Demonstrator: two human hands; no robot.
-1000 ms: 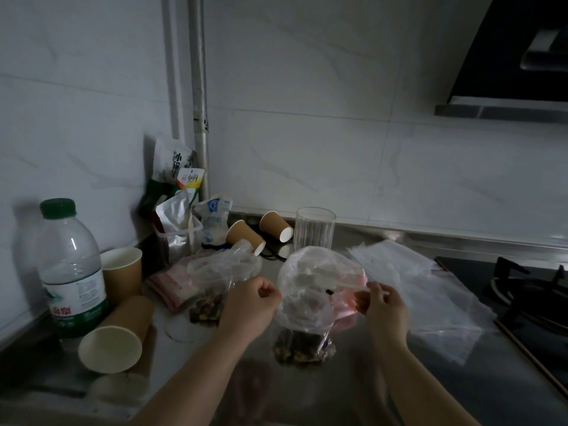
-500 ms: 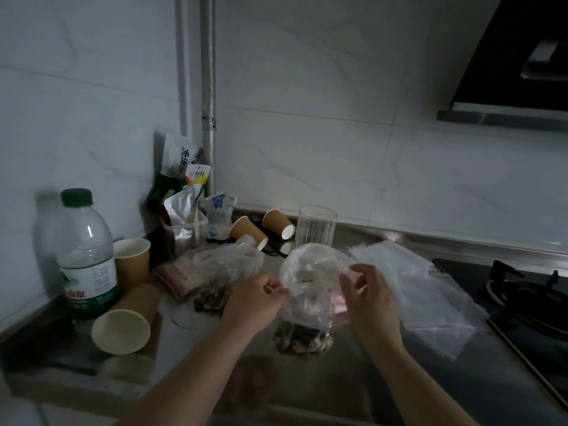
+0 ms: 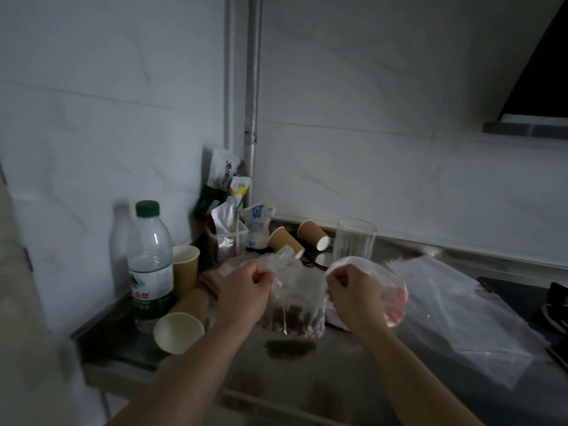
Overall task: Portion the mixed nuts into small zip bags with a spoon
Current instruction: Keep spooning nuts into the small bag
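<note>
A clear plastic bag [image 3: 295,305] with dark mixed nuts at its bottom hangs just above the steel counter [image 3: 307,379]. My left hand [image 3: 246,290] pinches the bag's upper left edge with curled fingers. My right hand [image 3: 353,296] grips the upper right edge and also bunches a clear bag with pink inside [image 3: 390,296]. A stack of flat clear zip bags [image 3: 455,312] lies on the counter to the right. I see no spoon.
A water bottle [image 3: 150,265] stands at the left beside upright [image 3: 184,265] and tipped [image 3: 184,324] paper cups. Two more tipped cups [image 3: 312,235], a glass [image 3: 355,241] and snack packets [image 3: 227,198] crowd the corner. A stove [image 3: 550,305] lies far right.
Both hands have risen and now hold the nut bag's top edges apart. The camera view swung to the left, shifting everything rightward in the frame.
</note>
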